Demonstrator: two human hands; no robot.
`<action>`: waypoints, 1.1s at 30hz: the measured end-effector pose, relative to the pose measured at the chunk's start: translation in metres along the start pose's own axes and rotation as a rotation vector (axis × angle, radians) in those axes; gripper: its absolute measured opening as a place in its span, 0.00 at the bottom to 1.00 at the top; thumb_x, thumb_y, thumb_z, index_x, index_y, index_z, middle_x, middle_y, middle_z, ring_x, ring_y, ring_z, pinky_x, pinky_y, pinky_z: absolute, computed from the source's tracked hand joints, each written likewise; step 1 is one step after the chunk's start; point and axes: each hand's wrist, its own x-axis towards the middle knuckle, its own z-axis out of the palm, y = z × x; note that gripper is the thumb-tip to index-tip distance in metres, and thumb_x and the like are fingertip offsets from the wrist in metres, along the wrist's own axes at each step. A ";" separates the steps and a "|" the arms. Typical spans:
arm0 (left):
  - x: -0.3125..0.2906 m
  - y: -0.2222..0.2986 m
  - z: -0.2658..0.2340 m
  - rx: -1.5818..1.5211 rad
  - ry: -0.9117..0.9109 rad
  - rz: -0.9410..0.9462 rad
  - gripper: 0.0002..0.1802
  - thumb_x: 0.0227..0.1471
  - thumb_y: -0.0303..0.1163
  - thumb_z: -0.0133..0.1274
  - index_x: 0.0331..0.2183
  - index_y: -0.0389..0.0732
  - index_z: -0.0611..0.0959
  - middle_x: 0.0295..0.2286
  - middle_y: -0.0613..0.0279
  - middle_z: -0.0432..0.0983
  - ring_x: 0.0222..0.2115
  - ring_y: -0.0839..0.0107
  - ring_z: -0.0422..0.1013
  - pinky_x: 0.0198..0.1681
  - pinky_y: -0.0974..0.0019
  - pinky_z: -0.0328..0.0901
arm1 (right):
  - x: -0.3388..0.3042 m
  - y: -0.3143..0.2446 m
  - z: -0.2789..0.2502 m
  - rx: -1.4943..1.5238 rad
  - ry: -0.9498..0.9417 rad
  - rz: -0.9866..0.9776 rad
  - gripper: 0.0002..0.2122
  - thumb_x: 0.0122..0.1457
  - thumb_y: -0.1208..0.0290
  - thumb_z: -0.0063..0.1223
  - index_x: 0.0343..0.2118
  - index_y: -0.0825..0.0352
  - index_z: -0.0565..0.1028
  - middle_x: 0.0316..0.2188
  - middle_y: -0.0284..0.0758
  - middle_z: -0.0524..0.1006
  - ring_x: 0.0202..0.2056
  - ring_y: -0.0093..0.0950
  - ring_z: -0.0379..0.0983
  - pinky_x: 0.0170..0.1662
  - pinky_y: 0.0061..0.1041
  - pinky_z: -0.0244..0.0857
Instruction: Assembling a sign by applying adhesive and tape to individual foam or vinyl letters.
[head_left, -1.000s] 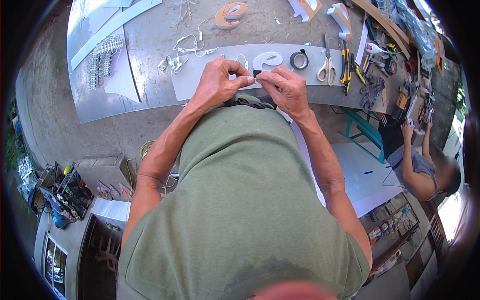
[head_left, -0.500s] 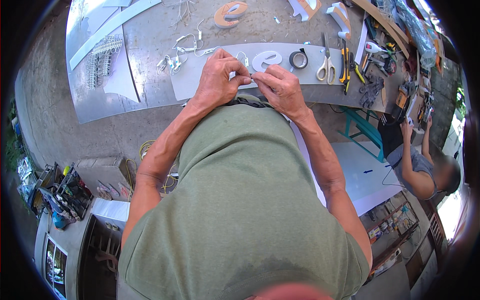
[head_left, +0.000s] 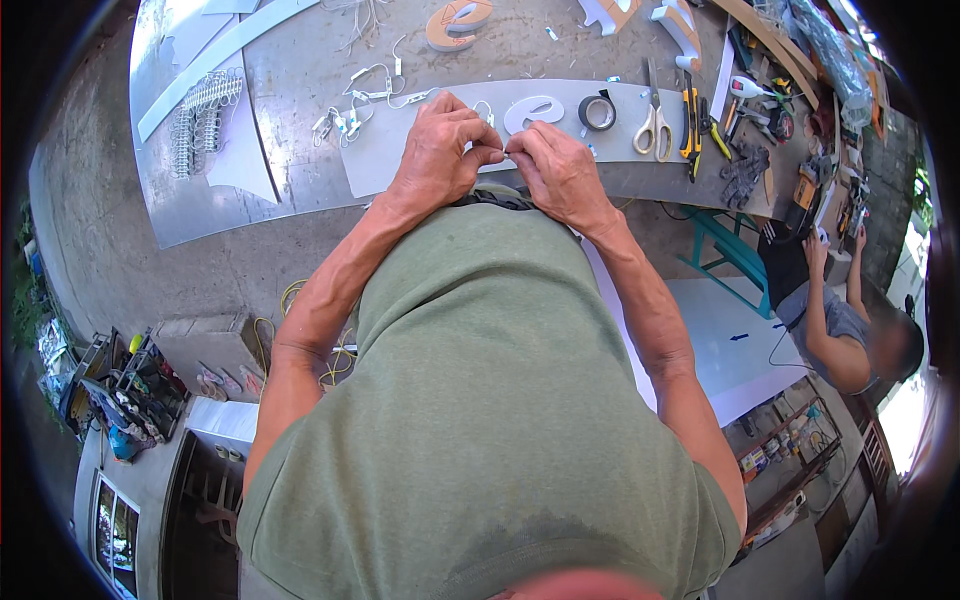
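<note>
My left hand (head_left: 440,150) and my right hand (head_left: 562,172) meet at the near edge of the workbench, thumbs and forefingers pinched and tips almost touching. A tiny dark bit shows between the fingertips, too small to name. Just beyond lies a white letter "e" (head_left: 533,114) on a pale curved sheet (head_left: 375,165). A string of small white light modules (head_left: 375,96) joined by thin wires lies beyond my left hand, one wire loop running near its fingers. Beyond my right hand are a roll of black tape (head_left: 598,112), scissors (head_left: 654,130) and a yellow-black cutter knife (head_left: 690,125).
Orange-faced letter shapes (head_left: 458,25) lie farther back on the metal bench (head_left: 310,120). Piled white modules (head_left: 207,105) sit at left. Tools and a dark glove (head_left: 745,177) crowd the right end, where another person (head_left: 835,325) works beside a teal stand (head_left: 725,250).
Both hands stay pinched together in nearly the same place, with only slight finger movement. The bench has shifted a little in view.
</note>
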 end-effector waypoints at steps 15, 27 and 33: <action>0.003 0.002 -0.005 -0.005 -0.114 0.021 0.09 0.42 0.32 0.68 0.31 0.45 0.90 0.25 0.67 0.79 0.33 0.67 0.68 0.42 0.62 0.64 | -0.004 0.005 -0.004 0.005 0.008 0.089 0.06 0.54 0.74 0.61 0.30 0.67 0.74 0.26 0.37 0.73 0.30 0.37 0.74 0.33 0.37 0.67; 0.004 -0.008 -0.013 -0.292 -0.198 -0.273 0.07 0.46 0.33 0.66 0.29 0.40 0.88 0.25 0.64 0.81 0.32 0.71 0.69 0.42 0.62 0.64 | 0.001 -0.004 -0.023 0.362 -0.121 0.346 0.07 0.58 0.73 0.59 0.36 0.71 0.79 0.26 0.35 0.76 0.27 0.26 0.71 0.32 0.28 0.66; 0.003 -0.009 -0.011 -0.284 -0.151 -0.205 0.10 0.44 0.35 0.66 0.29 0.40 0.89 0.26 0.62 0.83 0.29 0.68 0.70 0.36 0.62 0.66 | 0.002 -0.006 -0.018 0.373 -0.095 0.293 0.08 0.58 0.72 0.60 0.38 0.70 0.79 0.25 0.34 0.75 0.27 0.24 0.70 0.31 0.26 0.66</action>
